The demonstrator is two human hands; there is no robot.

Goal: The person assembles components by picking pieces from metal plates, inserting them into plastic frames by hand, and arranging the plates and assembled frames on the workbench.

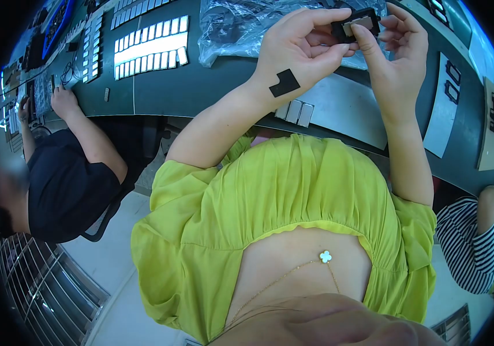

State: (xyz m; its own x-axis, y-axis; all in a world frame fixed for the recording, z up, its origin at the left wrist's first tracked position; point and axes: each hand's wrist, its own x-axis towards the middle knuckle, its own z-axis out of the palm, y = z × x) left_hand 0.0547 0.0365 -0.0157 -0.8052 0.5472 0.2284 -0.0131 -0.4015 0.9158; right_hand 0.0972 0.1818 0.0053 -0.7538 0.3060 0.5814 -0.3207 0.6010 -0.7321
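Note:
A small black plastic housing (369, 17) with a greyish flat insert (358, 25) is held up between both hands at the top of the head view. Fingers and thumb of my left hand (302, 43) grip its left side. My right hand (397, 55) is closed round the right side, its thumb pressing on the insert. Behind the hands lies a clear plastic bag (229, 34) with dark parts inside. A black L-shaped patch (284, 83) is stuck on my left wrist. Below the hands, a few silver rectangular pieces (298, 112) rest beside a grey sheet (348, 109).
Rows of silver rectangular pieces (152, 49) lie on the dark green table (212, 86). At right are a white strip with black frames (452, 81) and a cardboard piece with dark parts (492, 124). A co-worker in black (74, 179) sits left; a striped sleeve (472, 242) shows right.

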